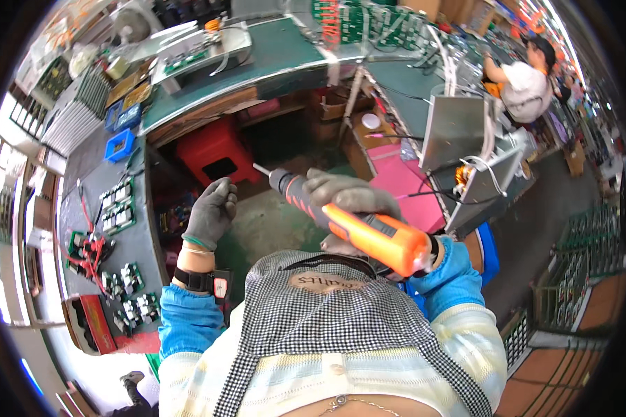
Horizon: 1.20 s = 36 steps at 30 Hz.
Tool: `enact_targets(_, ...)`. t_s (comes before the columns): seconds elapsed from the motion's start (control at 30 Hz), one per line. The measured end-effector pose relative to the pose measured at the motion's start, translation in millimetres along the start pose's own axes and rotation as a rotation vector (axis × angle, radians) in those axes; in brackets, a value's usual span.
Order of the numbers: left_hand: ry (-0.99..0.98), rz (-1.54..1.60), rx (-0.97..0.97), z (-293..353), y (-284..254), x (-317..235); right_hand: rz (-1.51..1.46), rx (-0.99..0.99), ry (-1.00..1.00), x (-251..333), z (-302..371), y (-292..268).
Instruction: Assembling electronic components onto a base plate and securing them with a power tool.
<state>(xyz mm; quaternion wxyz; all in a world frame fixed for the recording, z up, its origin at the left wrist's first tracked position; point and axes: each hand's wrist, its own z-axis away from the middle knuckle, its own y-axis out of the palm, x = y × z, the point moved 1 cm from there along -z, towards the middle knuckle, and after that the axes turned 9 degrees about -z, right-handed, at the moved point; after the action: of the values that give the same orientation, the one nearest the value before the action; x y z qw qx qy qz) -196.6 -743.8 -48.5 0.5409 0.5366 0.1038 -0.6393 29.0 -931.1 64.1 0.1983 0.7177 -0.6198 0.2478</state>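
An orange and black electric screwdriver (379, 240) lies across the front of my body, its bit pointing up and to the left. My right hand (351, 193), in a grey glove, is wrapped round its dark grip. My left hand (212, 212), gloved in grey too, is raised to the left of the bit and apart from it. Its fingers are curled together, and whatever may be between them is too small or hidden to make out. Beyond the bit, under the bench, stands a red plastic stool (219, 154).
On the left bench (129, 243) lie several circuit boards (118, 205), red wires (90, 254) and a blue bin (120, 145). Metal panels (455, 132) with cables stand at the right, beside a pink sheet (414, 191). Further off on the right, a person (528, 83) sits working.
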Motion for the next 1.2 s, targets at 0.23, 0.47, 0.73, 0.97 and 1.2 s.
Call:
enact_targets(0.23, 0.123, 0.380, 0.177, 41, -46, -18, -0.384, 0.112, -0.081, -26, -96, 15)
enact_targets(0.47, 0.135, 0.334, 0.090, 43, -44, -50, -0.631, -0.170, -0.011, -86, -141, 32)
enact_targets(0.73, 0.142, 0.136, -0.031, -33, -27, -98, -0.682, -0.279, 0.032, -170, -177, -32)
enact_targets(0.97, 0.090, 0.115, -0.144, -121, -4, -147, -0.673, -0.497, 0.060, -227, -215, -104)
enact_targets(1.2, 0.101, 0.000, -0.237, -182, -6, -182, -0.639, -0.758, 0.161, -280, -254, -134)
